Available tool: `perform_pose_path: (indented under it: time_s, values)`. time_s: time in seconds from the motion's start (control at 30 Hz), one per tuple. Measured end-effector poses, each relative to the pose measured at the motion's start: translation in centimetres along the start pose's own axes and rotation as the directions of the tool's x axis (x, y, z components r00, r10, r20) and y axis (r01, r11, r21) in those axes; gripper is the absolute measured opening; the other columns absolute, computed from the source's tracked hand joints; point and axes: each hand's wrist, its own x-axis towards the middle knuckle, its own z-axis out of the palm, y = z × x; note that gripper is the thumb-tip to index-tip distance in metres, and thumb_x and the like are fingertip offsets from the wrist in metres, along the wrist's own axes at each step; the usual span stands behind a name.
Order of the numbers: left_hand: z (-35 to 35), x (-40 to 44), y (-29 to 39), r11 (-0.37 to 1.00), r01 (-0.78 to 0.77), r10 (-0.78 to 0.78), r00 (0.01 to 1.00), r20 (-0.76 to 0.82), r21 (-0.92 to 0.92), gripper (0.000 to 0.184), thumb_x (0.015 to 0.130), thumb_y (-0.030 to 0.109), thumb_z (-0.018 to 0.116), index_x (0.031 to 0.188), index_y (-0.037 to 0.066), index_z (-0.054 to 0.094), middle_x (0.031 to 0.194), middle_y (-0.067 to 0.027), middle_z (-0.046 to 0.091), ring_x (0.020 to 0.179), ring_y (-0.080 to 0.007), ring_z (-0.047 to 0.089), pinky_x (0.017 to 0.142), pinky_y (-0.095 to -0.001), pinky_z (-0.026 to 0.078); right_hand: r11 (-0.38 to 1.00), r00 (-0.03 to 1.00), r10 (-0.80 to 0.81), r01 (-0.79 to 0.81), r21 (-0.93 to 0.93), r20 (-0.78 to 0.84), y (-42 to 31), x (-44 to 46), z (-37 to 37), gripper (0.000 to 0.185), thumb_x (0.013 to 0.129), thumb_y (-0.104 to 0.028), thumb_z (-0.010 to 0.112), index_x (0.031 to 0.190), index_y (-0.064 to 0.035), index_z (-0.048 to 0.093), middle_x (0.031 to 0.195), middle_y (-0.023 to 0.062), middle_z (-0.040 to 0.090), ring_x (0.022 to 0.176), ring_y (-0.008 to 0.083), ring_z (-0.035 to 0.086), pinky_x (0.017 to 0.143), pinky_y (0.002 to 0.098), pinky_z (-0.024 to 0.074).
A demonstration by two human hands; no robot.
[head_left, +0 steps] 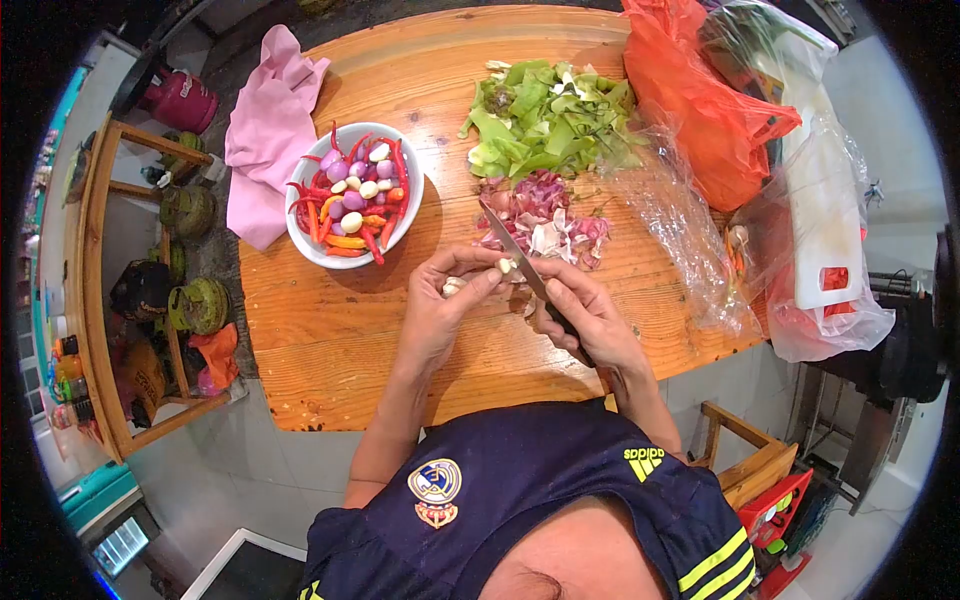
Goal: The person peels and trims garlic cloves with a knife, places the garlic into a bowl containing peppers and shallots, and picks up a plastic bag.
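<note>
A pink cloth (pixel 268 140) lies beside a bowl (pixel 415 185) of chillies (pixel 346 242), shallots (pixel 354 200) and garlic (pixel 352 222). Over the wooden table (pixel 330 350), the left hand (pixel 448 298) pinches a garlic clove (pixel 506 266) just beside a knife (pixel 529 268) clasped in the right hand (pixel 592 318); rightward lies a red plastic bag (pixel 690 120).

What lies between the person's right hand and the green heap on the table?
In the head view, reddish and whitish skins lie between the right hand and the green heap.

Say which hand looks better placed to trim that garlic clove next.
Probably the right hand: it grips the knife, held right beside the garlic clove. The left hand is busy pinching that clove.
</note>
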Motion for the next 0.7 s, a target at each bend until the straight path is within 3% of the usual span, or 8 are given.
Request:
perform_pose_path:
  time_s: [0.2,0.3,0.7]
  values:
    - [-0.07,-0.06,-0.23,0.995,-0.076,0.075,0.997,0.007,0.07,0.02,0.079,0.002,0.065,0.099,-0.001,0.062,0.089,-0.0083,0.065,0.081,-0.0123,0.063,0.073,-0.0239,0.051,0.999,1.0,0.021,-0.022,0.027,0.017,0.01,0.03,0.02,0.038,0.097,-0.027,0.039,0.13,-0.0069,0.041,0.057,-0.0032,0.036,0.047,0.0041,0.032,0.041,0.0175,0.0244]
    - [-0.15,-0.14,0.18,0.999,0.0,-0.001,1.0,0.018,0.047,0.021,0.079,0.002,0.065,0.1,-0.001,0.061,0.088,-0.0091,0.066,0.08,-0.0127,0.063,0.072,-0.0245,0.052,0.999,0.999,0.031,-0.03,0.042,-0.014,-0.58,0.1,0.16,0.039,0.097,-0.027,0.04,0.13,-0.0069,0.041,0.058,-0.003,0.038,0.047,0.0037,0.032,0.041,0.0169,0.0248]
    - [-0.29,0.08,-0.11,0.995,0.068,-0.065,0.997,0.041,-0.075,0.017,0.084,0.007,0.061,0.1,0.0,0.06,0.093,-0.0116,0.065,0.081,-0.0145,0.064,0.071,-0.0234,0.053,0.999,1.0,-0.018,0.019,0.037,-0.018,-0.46,0.38,0.01,0.045,0.097,-0.029,0.04,0.136,-0.0076,0.032,0.059,-0.0024,0.04,0.047,0.004,0.034,0.042,0.0171,0.0273]
